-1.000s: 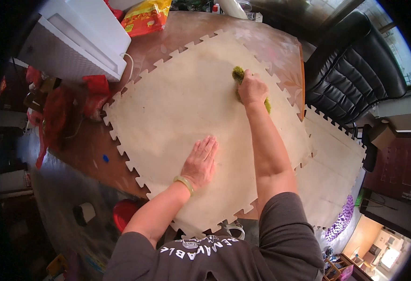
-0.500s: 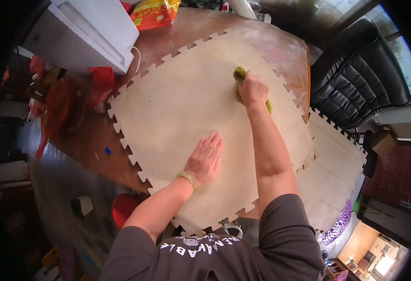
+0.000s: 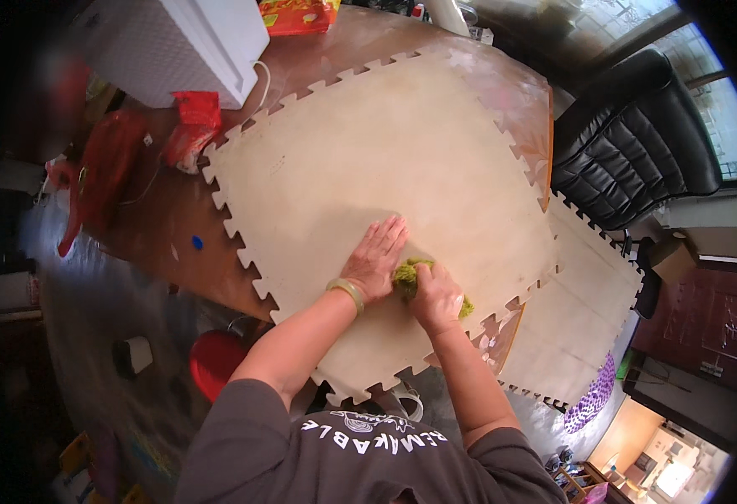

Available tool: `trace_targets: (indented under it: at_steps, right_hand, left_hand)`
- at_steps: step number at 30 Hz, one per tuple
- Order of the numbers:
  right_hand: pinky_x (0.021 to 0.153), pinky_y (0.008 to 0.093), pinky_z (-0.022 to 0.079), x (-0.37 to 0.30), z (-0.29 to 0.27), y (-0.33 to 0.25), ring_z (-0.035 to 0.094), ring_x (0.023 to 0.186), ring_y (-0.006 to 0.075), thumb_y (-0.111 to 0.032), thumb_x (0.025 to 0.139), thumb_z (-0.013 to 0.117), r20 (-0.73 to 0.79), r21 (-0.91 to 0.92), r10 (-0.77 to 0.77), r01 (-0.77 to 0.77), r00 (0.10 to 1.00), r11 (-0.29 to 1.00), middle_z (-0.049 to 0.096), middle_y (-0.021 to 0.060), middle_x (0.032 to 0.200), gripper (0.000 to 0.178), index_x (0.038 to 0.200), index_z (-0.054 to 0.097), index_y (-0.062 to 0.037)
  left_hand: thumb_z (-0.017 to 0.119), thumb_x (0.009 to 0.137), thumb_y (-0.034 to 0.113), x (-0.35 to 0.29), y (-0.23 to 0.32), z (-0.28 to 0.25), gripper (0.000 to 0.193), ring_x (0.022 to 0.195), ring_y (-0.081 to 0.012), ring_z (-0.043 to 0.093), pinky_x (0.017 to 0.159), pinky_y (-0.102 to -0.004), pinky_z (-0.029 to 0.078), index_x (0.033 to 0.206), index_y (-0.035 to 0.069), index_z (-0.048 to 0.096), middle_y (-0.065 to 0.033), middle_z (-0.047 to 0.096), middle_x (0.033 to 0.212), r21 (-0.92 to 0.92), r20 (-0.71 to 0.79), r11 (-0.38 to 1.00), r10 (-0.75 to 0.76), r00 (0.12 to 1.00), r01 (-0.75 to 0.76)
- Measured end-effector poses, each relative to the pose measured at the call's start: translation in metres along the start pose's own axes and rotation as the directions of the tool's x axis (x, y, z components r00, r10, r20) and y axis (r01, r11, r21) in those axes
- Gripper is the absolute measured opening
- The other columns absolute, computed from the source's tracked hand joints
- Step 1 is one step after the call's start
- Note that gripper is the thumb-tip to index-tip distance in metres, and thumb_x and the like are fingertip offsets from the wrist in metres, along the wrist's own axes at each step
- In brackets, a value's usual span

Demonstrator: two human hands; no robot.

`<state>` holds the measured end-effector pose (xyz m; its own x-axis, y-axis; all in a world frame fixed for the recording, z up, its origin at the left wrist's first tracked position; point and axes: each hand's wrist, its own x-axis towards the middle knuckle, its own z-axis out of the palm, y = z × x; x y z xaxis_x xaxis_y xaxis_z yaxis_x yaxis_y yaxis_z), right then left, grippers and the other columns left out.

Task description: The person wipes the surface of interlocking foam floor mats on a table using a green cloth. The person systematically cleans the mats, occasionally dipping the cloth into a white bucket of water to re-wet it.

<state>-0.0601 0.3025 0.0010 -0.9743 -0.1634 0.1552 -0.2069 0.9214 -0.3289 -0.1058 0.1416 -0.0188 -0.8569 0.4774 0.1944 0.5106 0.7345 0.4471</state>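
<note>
A large cream foam mat tile [image 3: 360,143] with toothed, jigsaw-like edges lies across the brown table [image 3: 167,227]. My left hand [image 3: 374,262], with a pale bangle at the wrist, rests flat on the tile, fingers stretched out. Just to its right, my right hand [image 3: 437,296] is closed round a fuzzy green cleaning cloth [image 3: 407,277] and presses it against the tile near its front edge. Part of the cloth is hidden under the fingers; its ends stick out on both sides of the hand.
A white foam box [image 3: 192,50] and red plastic bags [image 3: 194,126] stand at the left back. A second cream tile [image 3: 562,294] lies lower down at the right, by a black office chair [image 3: 637,143]. A red stool [image 3: 217,361] is at the left front.
My right hand has drawn the green cloth from the far right of the tile back toward me, close to my left hand. My left hand stays flat, in nearly the same place.
</note>
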Motion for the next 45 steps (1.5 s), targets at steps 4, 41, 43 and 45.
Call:
trace_targets:
  at_steps: [4, 41, 43, 45]
  right_hand:
    - [0.063, 0.0426, 0.052, 0.0, 0.008, 0.0, 0.062, 0.078, 0.0315, -0.009, 0.066, 0.068, -0.012, -0.055, -0.01, 0.009, 1.0, 0.998, 0.058, 0.0114, 0.082, 0.03, 0.095, 0.06, -0.0097]
    - [0.061, 0.0431, 0.052, 0.016, 0.018, -0.07, 0.064, 0.08, 0.0303, -0.016, 0.065, 0.074, 0.142, 0.051, -0.162, 0.156, 0.976, 0.986, 0.06, 0.0102, 0.086, 0.038, 0.1, 0.059, -0.0137]
    - [0.061, 0.043, 0.052, 0.01, 0.015, -0.066, 0.064, 0.081, 0.0294, -0.016, 0.065, 0.074, 0.257, 0.006, -0.115, 0.118, 0.959, 0.993, 0.06, 0.0098, 0.087, 0.04, 0.102, 0.059, -0.0139]
    - [0.061, 0.0432, 0.052, 0.041, 0.032, -0.069, 0.064, 0.082, 0.03, -0.017, 0.066, 0.074, 0.19, -0.034, -0.121, 0.13, 0.974, 0.991, 0.06, 0.0105, 0.088, 0.038, 0.101, 0.059, -0.0135]
  left_hand:
    - [0.055, 0.084, 0.015, -0.005, -0.009, 0.005, 0.056, 0.142, -0.0277, 0.03, 0.118, -0.0432, 0.021, 0.137, 0.001, 0.043, -0.0131, 0.037, 0.149, 0.052, -0.025, 0.999, 0.016, 1.0, -0.015]
    - [0.061, 0.086, 0.034, -0.078, -0.091, -0.068, 0.062, 0.142, -0.0265, 0.029, 0.118, -0.0478, 0.019, 0.136, 0.001, 0.047, -0.0131, 0.037, 0.149, 0.232, -0.1, 0.934, -0.254, 0.962, 0.271]
    - [0.06, 0.086, 0.035, -0.08, -0.088, -0.067, 0.061, 0.142, -0.0265, 0.029, 0.118, -0.0479, 0.019, 0.136, 0.001, 0.048, -0.0132, 0.037, 0.149, 0.239, -0.09, 0.934, -0.249, 0.964, 0.264]
    - [0.061, 0.086, 0.035, -0.079, -0.09, -0.064, 0.061, 0.142, -0.0264, 0.029, 0.118, -0.0479, 0.019, 0.135, 0.001, 0.048, -0.0133, 0.037, 0.149, 0.247, -0.11, 0.934, -0.239, 0.965, 0.259]
